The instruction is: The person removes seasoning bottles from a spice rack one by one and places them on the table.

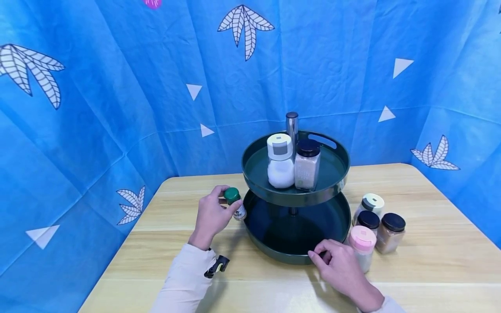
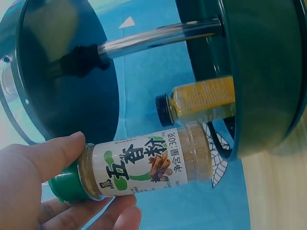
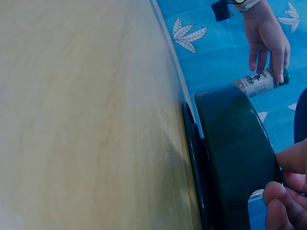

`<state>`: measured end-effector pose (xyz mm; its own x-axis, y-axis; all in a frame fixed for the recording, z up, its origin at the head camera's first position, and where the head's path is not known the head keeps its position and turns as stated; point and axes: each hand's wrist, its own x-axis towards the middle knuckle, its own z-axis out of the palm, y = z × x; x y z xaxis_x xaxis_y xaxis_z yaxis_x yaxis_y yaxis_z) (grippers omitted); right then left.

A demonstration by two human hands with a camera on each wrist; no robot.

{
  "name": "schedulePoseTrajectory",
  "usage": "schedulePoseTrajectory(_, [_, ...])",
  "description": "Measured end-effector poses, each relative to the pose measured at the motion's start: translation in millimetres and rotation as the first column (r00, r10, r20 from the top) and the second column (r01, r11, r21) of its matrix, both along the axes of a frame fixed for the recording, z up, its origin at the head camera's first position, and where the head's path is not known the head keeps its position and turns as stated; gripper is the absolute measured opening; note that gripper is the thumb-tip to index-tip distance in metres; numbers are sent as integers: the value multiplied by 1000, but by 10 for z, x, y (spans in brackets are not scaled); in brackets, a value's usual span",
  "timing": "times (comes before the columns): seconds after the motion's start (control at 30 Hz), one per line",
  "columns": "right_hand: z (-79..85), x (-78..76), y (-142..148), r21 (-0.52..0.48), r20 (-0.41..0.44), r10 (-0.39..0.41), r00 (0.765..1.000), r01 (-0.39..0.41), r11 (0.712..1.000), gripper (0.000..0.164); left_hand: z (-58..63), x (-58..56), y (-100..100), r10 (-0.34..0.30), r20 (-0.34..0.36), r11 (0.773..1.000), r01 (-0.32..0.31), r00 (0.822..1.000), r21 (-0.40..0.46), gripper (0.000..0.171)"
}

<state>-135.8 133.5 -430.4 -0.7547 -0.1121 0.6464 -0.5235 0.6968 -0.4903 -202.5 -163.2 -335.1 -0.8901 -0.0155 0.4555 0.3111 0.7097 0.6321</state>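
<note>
My left hand (image 1: 212, 212) pinches a small spice jar (image 2: 144, 163) by its green cap. The jar holds brown powder, bears a white label, and is off the table beside the left rim of a dark green two-tier rack's lower tray (image 1: 270, 253). My right hand (image 1: 341, 266) grips that tray's front rim between thumb and fingers, at a cutout seen in the right wrist view. On the upper tray (image 1: 297, 200) stand a white-capped shaker (image 1: 280, 167) and a black-capped jar (image 1: 306, 169). The left wrist view shows a yellow-labelled, black-capped bottle (image 2: 204, 100) in the lower tray.
Right of the rack, close together on the wooden table (image 1: 442, 243), stand a pink-capped shaker (image 1: 362, 248), a white-capped one (image 1: 372, 203) and two black-capped jars (image 1: 390, 234). A metal post (image 1: 292, 124) rises through the rack. Blue patterned cloth (image 1: 332, 65) hangs behind.
</note>
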Motion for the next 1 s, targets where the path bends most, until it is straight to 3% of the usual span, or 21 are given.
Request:
schedulePoseTrajectory(0.2, [-4,6,-7,-5,2,3,1000,-3,1000,29,6,-8,-80,16,31,1000,-17,999,7,42])
schedulePoseTrajectory(0.57, [2,-2,-5,-7,-3,4,1000,-4,1000,30,-51,-51,-161,26,17,1000,-26,1000,-2,41])
schedulePoseTrajectory(1.0, [0,9,-3,-7,23,-6,1000,6,1000,29,-138,-118,-190,68,93,998,-68,993,-6,42])
